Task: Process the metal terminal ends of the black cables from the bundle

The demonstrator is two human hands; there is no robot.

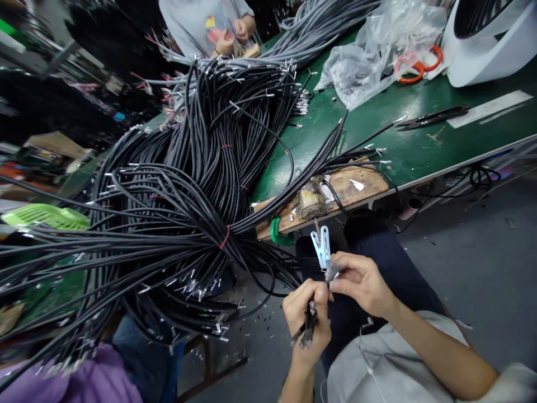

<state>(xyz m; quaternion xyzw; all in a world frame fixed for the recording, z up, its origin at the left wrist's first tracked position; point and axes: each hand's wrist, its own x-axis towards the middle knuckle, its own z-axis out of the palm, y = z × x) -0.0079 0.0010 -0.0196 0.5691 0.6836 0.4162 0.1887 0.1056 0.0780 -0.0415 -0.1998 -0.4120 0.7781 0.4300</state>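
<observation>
My left hand [308, 313] is closed around short dark cable ends [309, 327], which poke out below its fingers. Close beside it, my right hand [363, 282] pinches a small grey piece [332, 272] between thumb and fingers; its exact kind is unclear. Both hands meet just below a light blue clothespin [321, 246]. That clothespin hangs at a thin metal rod under a worn, yellowish round block [311, 198] on a wooden board [356, 182]. Left of my hands spreads a large bundle of black cables [201, 224] with stripped silvery ends, tied with red string.
A green table [369, 120] carries grey cables [310, 28], a clear plastic bag [361, 61], orange-handled scissors [419, 67], dark pliers [432, 117] and a white fan-like housing [490, 50]. A green clamp [280, 232] grips the board's edge. Across the table, a co-worker's hands [232, 36] are busy.
</observation>
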